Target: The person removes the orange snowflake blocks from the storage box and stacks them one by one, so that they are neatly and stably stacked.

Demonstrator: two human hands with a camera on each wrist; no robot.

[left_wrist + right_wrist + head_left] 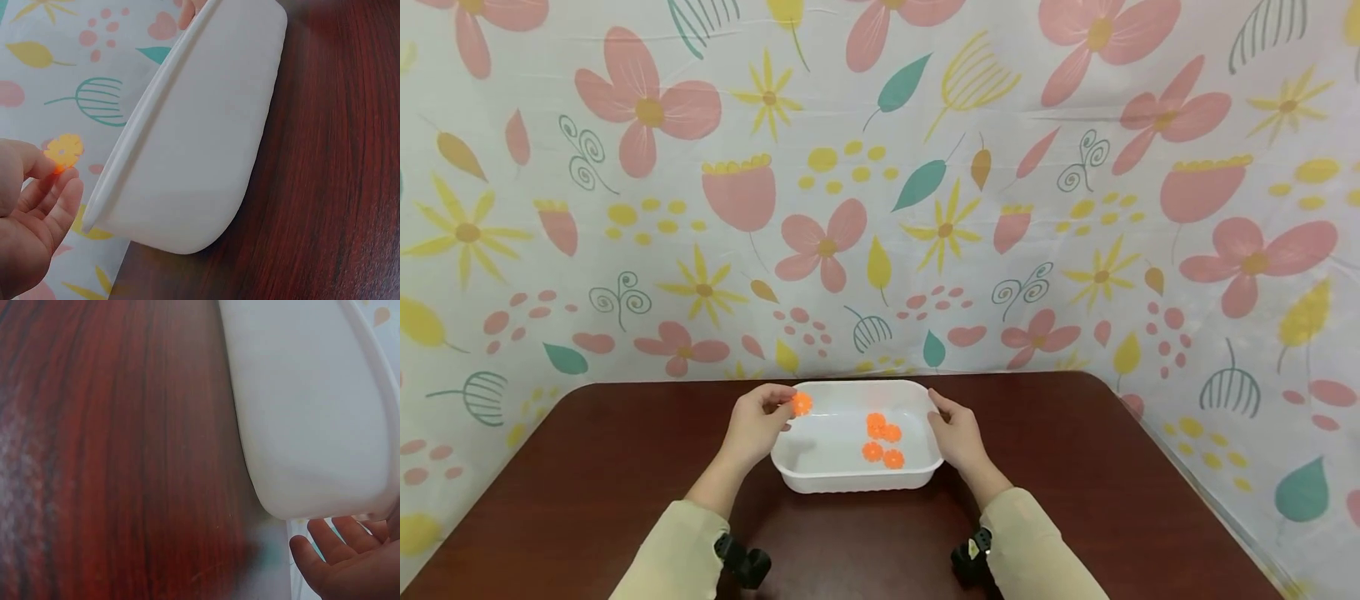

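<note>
A white rectangular dish [850, 482] with rounded corners stands on the table. My left hand [758, 423] is at its left end and pinches an orange flower-shaped piece [64, 152] between thumb and forefinger, above the rim. The piece has scalloped edges and a small pale centre. Several similar orange flower pieces [892, 459] lie on the dish's floor, right of the middle. My right hand [958, 432] holds the dish's right end, its thumb at the rim. In the right wrist view, the fingers [331, 544] bend beneath the rim, and the thumb is hidden.
The dark reddish-brown table [610, 475] extends around the dish. Behind it hangs a white cloth [865, 192] with flower and leaf prints. Each wrist wears a small black camera [743, 562] on a strap.
</note>
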